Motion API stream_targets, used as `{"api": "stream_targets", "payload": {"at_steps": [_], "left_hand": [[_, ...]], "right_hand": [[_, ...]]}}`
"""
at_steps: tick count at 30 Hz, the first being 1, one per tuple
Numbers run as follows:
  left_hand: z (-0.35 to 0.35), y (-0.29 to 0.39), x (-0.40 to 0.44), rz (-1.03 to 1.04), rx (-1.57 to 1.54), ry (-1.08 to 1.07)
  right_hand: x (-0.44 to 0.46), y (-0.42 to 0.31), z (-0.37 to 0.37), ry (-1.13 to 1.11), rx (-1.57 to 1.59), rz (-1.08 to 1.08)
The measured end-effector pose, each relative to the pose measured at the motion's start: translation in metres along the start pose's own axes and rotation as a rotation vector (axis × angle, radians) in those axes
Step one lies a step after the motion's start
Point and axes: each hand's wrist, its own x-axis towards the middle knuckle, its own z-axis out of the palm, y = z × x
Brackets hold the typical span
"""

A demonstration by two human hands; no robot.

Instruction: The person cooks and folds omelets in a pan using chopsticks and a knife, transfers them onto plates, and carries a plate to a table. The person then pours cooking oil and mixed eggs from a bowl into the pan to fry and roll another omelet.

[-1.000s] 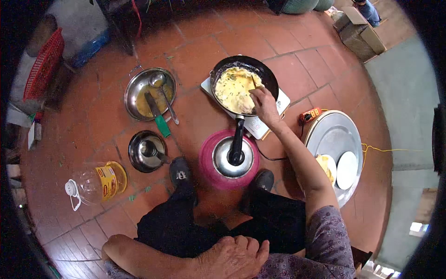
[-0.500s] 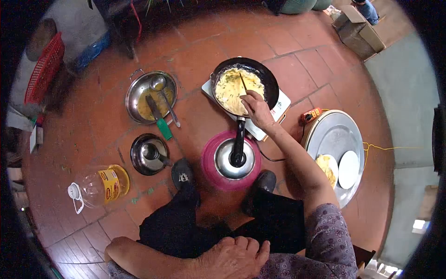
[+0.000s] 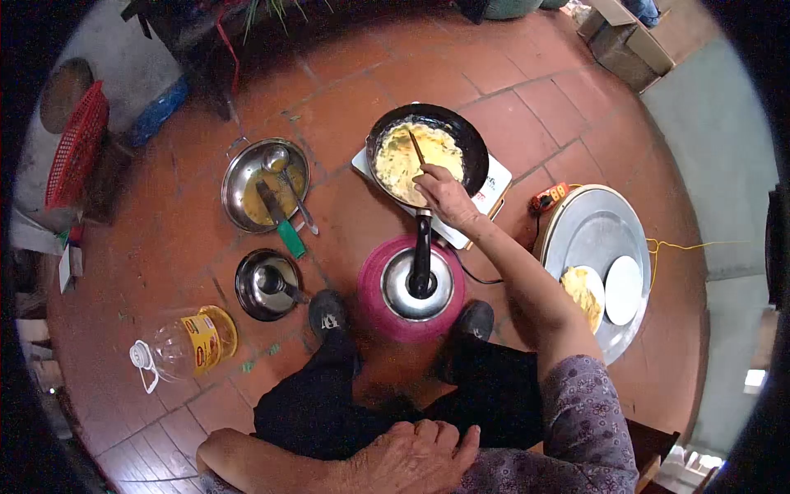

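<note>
Gripping the stick point(image 3: 417, 148): right hand point(image 3: 444, 195), fingers closed round it, above the near rim of the pan point(image 3: 476, 156).
Left hand point(image 3: 411, 457): resting across the lap, fingers loosely curled; palm hidden, so cannot tell if it holds anything.
Egg point(image 3: 395, 169): spread in the pan, nearer its left edge.
Cooker point(image 3: 494, 185): under the pan, whose handle point(image 3: 423, 243) passes its near edge.
Tray point(image 3: 588, 222): two plates point(image 3: 621, 290), the left bearing yellow food point(image 3: 580, 296).
</note>
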Motion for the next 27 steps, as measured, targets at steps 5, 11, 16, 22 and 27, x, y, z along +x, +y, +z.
{"api": "stream_targets", "payload": {"at_steps": [5, 11, 16, 22, 27], "left_hand": [[-0.005, -0.001, 0.000, -0.028, -0.048, -0.064], [0.002, 0.000, -0.004, -0.017, -0.062, 0.016], [-0.002, 0.001, 0.001, -0.018, -0.055, -0.067], [-0.010, -0.003, 0.004, -0.013, -0.079, -0.136], [-0.005, 0.000, 0.003, -0.005, -0.070, -0.098]], "right_hand": [[-0.008, -0.005, 0.003, -0.169, 0.063, 0.000], [-0.011, -0.027, -0.007, -0.154, 0.115, -0.064], [-0.001, -0.015, 0.002, -0.164, 0.011, -0.001], [-0.008, -0.028, -0.008, -0.284, 0.047, -0.077], [-0.002, -0.021, 0.005, -0.184, 0.021, -0.059]]}}
